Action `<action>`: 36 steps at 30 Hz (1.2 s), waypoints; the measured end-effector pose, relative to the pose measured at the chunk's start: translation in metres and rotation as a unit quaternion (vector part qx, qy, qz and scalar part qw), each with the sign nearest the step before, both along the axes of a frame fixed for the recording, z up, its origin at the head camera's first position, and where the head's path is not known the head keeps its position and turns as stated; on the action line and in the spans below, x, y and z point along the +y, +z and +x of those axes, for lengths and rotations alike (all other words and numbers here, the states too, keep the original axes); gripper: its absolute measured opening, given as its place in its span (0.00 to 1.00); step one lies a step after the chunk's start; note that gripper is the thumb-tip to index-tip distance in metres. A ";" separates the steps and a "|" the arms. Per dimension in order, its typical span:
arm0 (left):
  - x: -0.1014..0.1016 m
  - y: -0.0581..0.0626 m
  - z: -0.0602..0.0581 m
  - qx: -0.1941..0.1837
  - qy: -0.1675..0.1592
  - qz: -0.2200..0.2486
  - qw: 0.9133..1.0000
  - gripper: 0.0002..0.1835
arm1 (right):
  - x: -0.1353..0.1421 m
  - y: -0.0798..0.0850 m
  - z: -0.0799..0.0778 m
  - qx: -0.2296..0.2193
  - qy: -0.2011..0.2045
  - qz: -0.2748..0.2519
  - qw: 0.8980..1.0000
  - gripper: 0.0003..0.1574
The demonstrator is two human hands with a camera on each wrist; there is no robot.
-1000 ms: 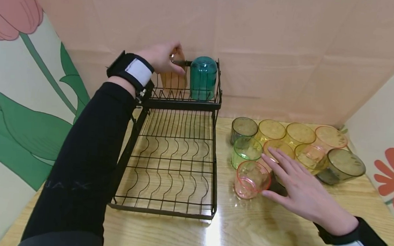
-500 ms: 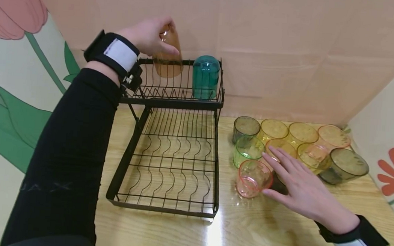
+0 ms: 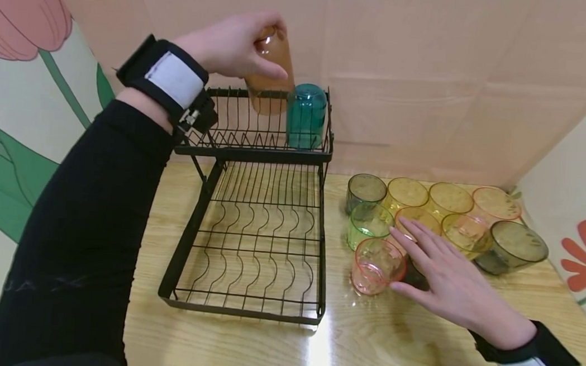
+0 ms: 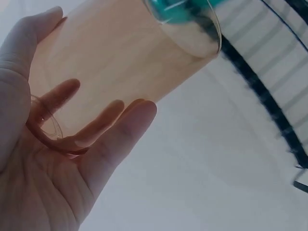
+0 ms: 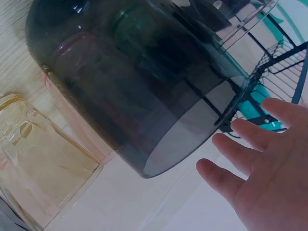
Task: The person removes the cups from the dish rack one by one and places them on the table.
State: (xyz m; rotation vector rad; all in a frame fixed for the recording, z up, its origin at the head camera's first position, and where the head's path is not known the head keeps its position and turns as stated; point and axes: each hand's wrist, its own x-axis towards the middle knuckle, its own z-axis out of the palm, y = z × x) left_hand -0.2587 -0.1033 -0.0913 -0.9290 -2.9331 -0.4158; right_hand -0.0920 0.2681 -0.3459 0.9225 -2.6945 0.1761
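Observation:
Up at the rack's top shelf, my left hand (image 3: 246, 46) grips an amber drinking glass (image 3: 270, 95) by its base, thumb on one side and fingers on the other. The glass is turned mouth-down and tilted, apart from the shelf floor. Just right of it stands an upside-down teal glass (image 3: 305, 116). In the left wrist view the amber glass (image 4: 106, 57) overlaps part of the teal one. My right hand (image 3: 443, 282) is spread with straight fingers over a dark grey glass (image 3: 414, 273), mostly hidden beneath it. The right wrist view shows that dark glass (image 5: 144, 96) close by the fingertips.
A black two-tier dish rack (image 3: 244, 314) stands on the wooden table (image 3: 222, 346). Right of it are several tinted glasses, mouth-up, including a pink one (image 3: 377, 266), a green one (image 3: 370, 227) and a dark one (image 3: 515, 250) near the right wall. A cloth-covered wall (image 3: 429, 102) rises behind.
My left hand has lifted the amber glass up off the top shelf, first leftward, then back right towards the teal glass. The right hand has stayed still.

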 end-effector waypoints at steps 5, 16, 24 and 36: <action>0.027 0.006 0.017 0.011 -0.055 -0.015 0.998 0.36 | 0.000 0.003 0.003 0.002 -0.002 -0.002 1.000 0.55; 0.077 -0.015 0.055 -0.058 -0.233 0.031 0.970 0.34 | -0.004 0.011 0.006 0.035 0.019 -0.035 0.999 0.56; 0.085 -0.072 0.076 -0.159 -0.302 0.176 0.924 0.33 | -0.026 0.028 0.010 0.133 0.078 -0.151 0.976 0.56; 0.073 -0.173 0.113 -0.419 -0.168 0.516 0.728 0.26 | -0.063 0.032 0.004 0.275 0.166 -0.359 0.877 0.60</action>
